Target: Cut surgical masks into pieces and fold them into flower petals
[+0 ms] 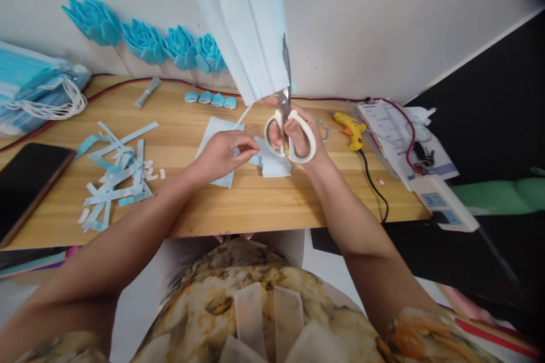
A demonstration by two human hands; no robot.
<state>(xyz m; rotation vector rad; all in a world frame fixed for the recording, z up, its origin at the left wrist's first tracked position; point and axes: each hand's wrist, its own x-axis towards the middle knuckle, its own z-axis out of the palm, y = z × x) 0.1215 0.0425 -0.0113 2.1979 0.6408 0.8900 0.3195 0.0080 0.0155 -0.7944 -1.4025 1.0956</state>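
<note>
My right hand (302, 133) has thumb and fingers through the white handles of the scissors (284, 103), whose blades point up. A pale blue pleated face mask (251, 28) rises in front of the wall, one blade overlapping its right edge. Its lower edge meets the fingers behind the scissors. My left hand (227, 153) is closed in a pinch, thumb against fingertips; what it holds, if anything, is too small to make out. Beneath the hands lie a flat light blue sheet (215, 130) and a smaller folded piece (275, 163).
Cut blue and white strips (114, 176) are heaped at left, beside a phone (34, 187) and bagged masks (34, 85). Blue flowers (181, 48) and small petal pieces (210, 98) stand behind. A yellow glue gun (351, 129), papers (392, 130) and a power strip (445, 204) are at right.
</note>
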